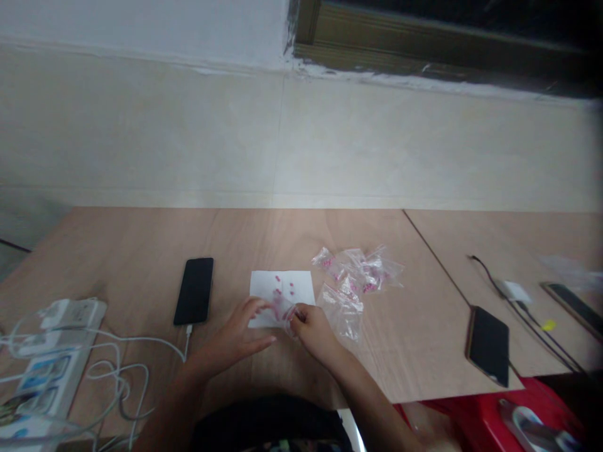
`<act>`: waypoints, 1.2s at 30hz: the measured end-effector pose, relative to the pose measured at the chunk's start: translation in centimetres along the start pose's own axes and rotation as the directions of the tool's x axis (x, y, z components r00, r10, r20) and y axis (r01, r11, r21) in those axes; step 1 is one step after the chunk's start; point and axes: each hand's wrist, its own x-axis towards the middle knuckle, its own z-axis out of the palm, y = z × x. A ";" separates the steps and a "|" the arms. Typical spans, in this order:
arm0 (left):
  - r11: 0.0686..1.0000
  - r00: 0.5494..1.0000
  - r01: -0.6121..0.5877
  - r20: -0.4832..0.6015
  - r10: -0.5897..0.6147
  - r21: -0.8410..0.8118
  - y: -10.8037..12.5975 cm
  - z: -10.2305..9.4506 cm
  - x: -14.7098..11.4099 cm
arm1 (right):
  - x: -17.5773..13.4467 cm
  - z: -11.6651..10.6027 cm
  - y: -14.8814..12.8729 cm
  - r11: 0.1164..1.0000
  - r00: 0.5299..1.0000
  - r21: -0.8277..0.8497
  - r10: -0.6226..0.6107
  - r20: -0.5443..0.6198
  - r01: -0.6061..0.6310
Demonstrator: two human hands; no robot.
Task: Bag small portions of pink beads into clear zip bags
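A small clear plastic bag [281,306] with something pink in it is pinched in my right hand [311,329] above a white sheet of paper [301,280]. My left hand [242,326] is at the bag's left side, fingers apart, the thumb stretched toward the right; whether a fingertip touches the bag is unclear. Several small pink pieces [291,289] lie on the paper. Right of the paper, a heap of clear plastic bags [360,270] holds more pink pieces. Nearer me, another clear bag [342,314] lies flat, partly beside my right hand.
At left, a black phone [194,290] is plugged into a white cable, near a power strip [61,364] with tangled cords. Another phone [488,345], a dark cable with a white adapter [516,291] and a third phone [575,307] lie at right. A red stool [532,408] stands below the table edge.
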 end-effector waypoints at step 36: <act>0.908 0.961 0.197 -0.113 -0.254 -0.369 -8.0 0.9 1.2 | 3.5 5.6 6.5 0.619 0.933 0.707 0.131 0.337 -0.342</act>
